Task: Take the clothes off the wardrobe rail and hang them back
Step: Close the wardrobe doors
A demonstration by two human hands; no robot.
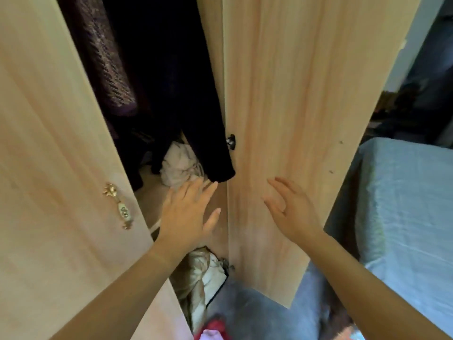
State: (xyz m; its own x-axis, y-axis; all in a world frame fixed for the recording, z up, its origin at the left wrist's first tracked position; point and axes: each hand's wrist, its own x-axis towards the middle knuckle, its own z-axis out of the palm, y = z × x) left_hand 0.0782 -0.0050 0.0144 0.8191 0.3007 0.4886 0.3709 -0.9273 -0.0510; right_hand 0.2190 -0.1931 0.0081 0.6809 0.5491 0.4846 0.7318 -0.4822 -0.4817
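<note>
Black garment (pixel 196 106) just above left fingers (pixel 209 191)

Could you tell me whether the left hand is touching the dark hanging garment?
Cannot tell. The head view puts the left hand just under the dark hanging garment; neither contact nor gap is plain.

Dark clothes (pixel 171 82) hang inside the open wardrobe (pixel 294 94) — one black sleeve (pixel 215 158) dangling lowest.

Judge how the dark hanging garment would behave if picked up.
The dark garment probably flops: it hangs long and limp, its end drooping beside the open door. Its matte, velvety-looking surface suggests little slip. Nothing stiff or fragile shows.
</note>
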